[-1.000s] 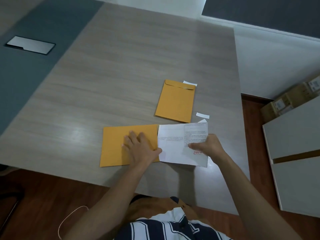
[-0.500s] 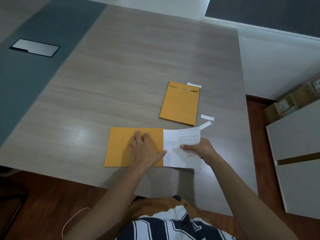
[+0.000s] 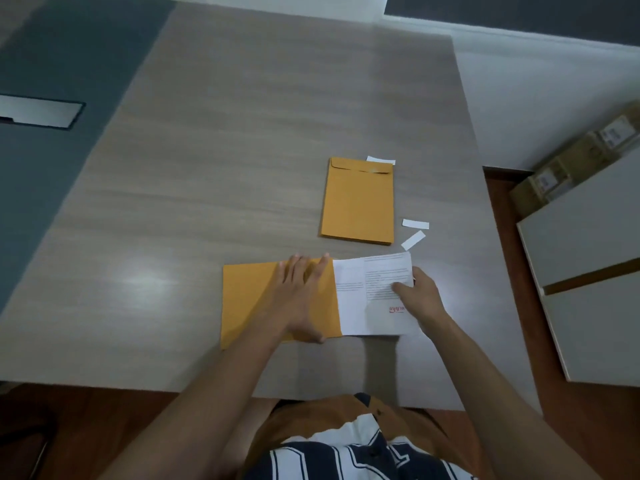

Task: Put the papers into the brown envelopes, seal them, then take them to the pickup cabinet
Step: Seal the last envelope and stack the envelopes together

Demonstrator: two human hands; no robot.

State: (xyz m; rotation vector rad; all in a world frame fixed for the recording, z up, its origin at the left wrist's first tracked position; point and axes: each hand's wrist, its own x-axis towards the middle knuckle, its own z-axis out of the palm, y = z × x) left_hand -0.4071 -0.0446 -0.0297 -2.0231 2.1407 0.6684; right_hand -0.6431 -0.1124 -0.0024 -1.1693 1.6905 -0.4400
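Observation:
A brown envelope (image 3: pixel 249 303) lies sideways near the table's front edge, its mouth facing right. My left hand (image 3: pixel 303 299) presses flat on it, fingers spread, thumb at its near edge. A white printed paper (image 3: pixel 367 296) sticks out of the mouth to the right, partly inside. My right hand (image 3: pixel 420 296) holds the paper's right end, thumb on top. A second brown envelope (image 3: pixel 358 202) lies upright farther back, flap folded down.
Three white paper strips lie by the far envelope: one strip (image 3: pixel 381 160) at its top, another strip (image 3: pixel 415 224) and a third strip (image 3: pixel 412 240) to its right. The wood-grain table (image 3: pixel 225 150) ends at right; white cabinets (image 3: pixel 588 271) and cardboard boxes (image 3: pixel 571 174) stand beyond.
My right hand has pushed the paper leftward, so more of it now sits inside the envelope than a second ago. My left hand stays pressed on the envelope.

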